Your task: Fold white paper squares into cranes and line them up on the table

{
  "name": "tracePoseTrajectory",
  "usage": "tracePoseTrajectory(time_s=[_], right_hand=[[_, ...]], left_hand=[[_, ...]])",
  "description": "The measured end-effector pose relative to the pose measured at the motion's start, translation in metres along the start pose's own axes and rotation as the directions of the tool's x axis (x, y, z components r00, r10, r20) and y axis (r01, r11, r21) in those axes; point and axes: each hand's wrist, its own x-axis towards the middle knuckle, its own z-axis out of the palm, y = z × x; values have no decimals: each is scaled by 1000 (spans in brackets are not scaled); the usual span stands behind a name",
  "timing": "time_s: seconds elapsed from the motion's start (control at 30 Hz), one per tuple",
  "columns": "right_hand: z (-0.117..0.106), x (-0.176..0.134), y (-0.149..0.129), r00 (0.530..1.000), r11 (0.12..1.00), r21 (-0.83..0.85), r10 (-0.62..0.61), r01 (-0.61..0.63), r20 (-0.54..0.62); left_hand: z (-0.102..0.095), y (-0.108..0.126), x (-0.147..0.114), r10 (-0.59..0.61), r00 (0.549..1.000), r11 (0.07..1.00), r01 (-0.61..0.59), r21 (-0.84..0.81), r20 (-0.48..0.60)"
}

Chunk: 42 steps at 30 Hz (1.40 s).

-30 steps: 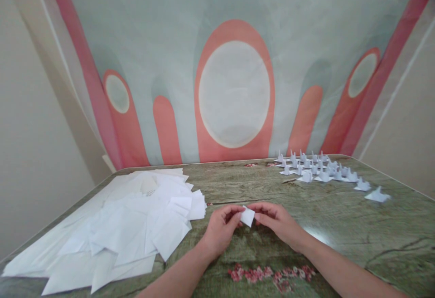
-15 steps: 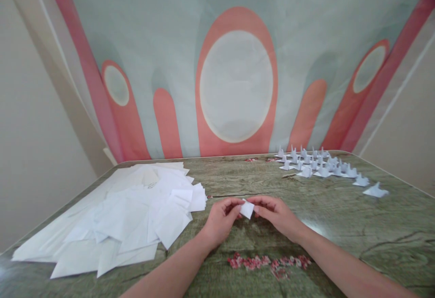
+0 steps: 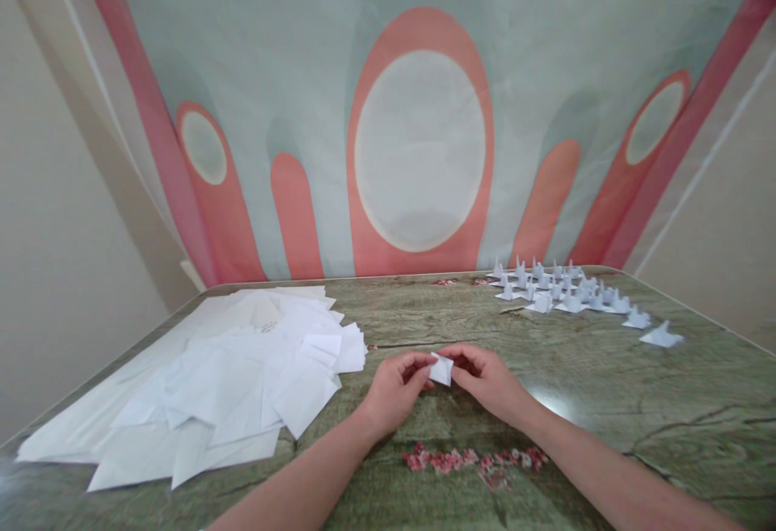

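A small white folded paper [image 3: 441, 370] is held up just above the table, between both hands. My left hand [image 3: 397, 389] pinches its left corner between thumb and fingers. On the other side, my right hand [image 3: 487, 377] grips the right edge the same way, with the index finger near the top corner. The fold details on the paper are too small to make out.
To the left spreads a large heap of white paper sheets [image 3: 212, 385]. Several folded white paper cranes [image 3: 570, 298] stand in rows at the back right of the wood-patterned table [image 3: 418, 321]. A grey and coral printed backdrop [image 3: 418, 264] rises behind the table.
Both hands stay almost in place around the folded paper. The right fingers have shifted slightly along its edge. The whole view has moved a little.
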Motion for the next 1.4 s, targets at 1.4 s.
tracePoseTrajectory(time_s=[1.4], right_hand=[[-3,-4,4,954,781,-562,-295,270,49]], left_hand=[[0,17,-14,285,945,647,-314,695,162]])
